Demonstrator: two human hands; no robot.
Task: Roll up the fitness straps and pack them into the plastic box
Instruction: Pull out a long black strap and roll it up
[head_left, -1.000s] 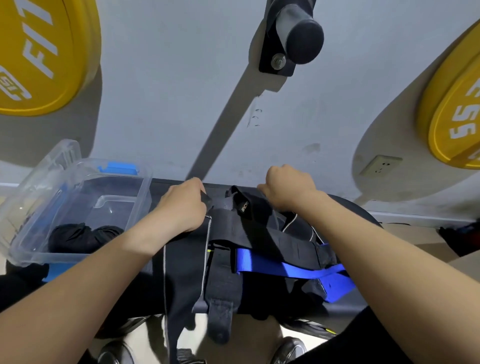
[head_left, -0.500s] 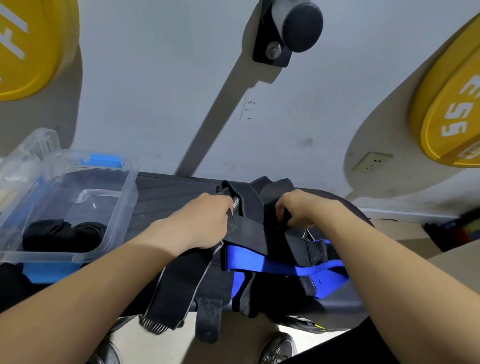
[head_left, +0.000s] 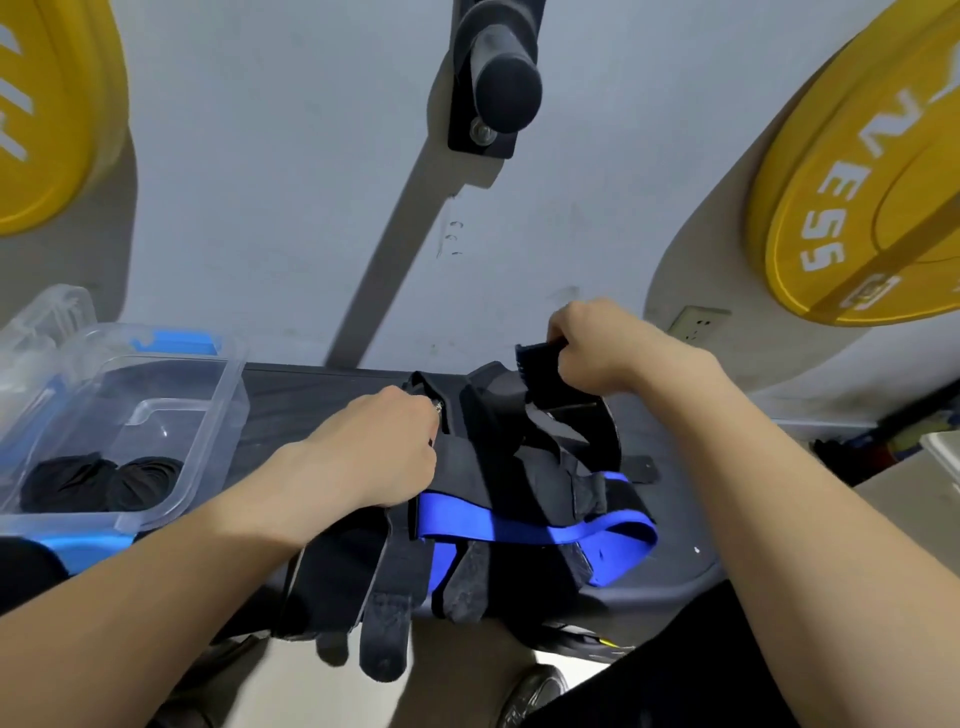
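The person leans over a dark padded surface that runs along the foot of a grey wall. In the middle of it lies a tangled heap of straps, mostly black, with a blue strap winding through the near side. Several ends hang over the near edge.

The left hand sits at the heap's left edge with its fingers curled tight round a black strap; a small bit of metal glints by the knuckles. The right hand is held up over the far side of the heap, thumb and fingers pinching the end of a loose strap whose length loops down into the pile.

At the left end of the surface stands the clear plastic box, open, with blue clips on its sides. Rolled straps, black, sit in its near left corner, well apart from the heap.

On the wall a yellow weight plate hangs at the right and another at the left, with a black peg jutting out between them. A wall socket shows just beyond the right hand.
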